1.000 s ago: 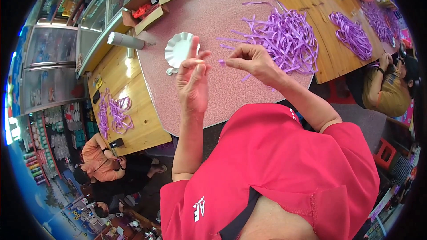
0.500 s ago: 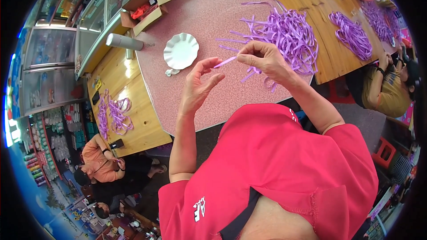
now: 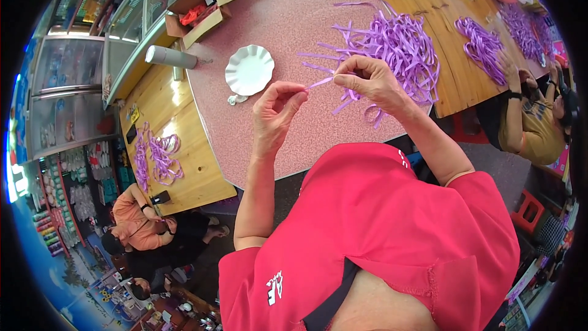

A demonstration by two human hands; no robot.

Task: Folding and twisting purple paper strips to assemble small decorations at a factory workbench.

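A short stretch of purple ribbon point(image 3: 321, 82) runs between my two hands, above the pink speckled table. My left hand point(image 3: 277, 110) pinches its left end between thumb and forefinger. With thumb and fingertips closed, my right hand point(image 3: 367, 83) grips the ribbon's other side. Just beyond the right hand lies a large tangled pile of purple ribbons point(image 3: 392, 46), several loose ends pointing left. A white scalloped plate point(image 3: 249, 70) rests on the table to the left of the pile, with a small crumpled whitish thing point(image 3: 236, 100) at its near edge.
An open cardboard box point(image 3: 201, 15) with red contents and a grey cylinder point(image 3: 171, 57) stand at the table's far left. More purple ribbon bundles lie on the left wooden table point(image 3: 202, 178) and right wooden table point(image 3: 453, 79). People sit at left point(image 3: 144, 224) and right point(image 3: 533, 116).
My left thumb and forefinger have closed on the ribbon's left end, which was loose beside the open fingers before. My right hand has shifted slightly right. The person at right has reached toward a ribbon bundle.
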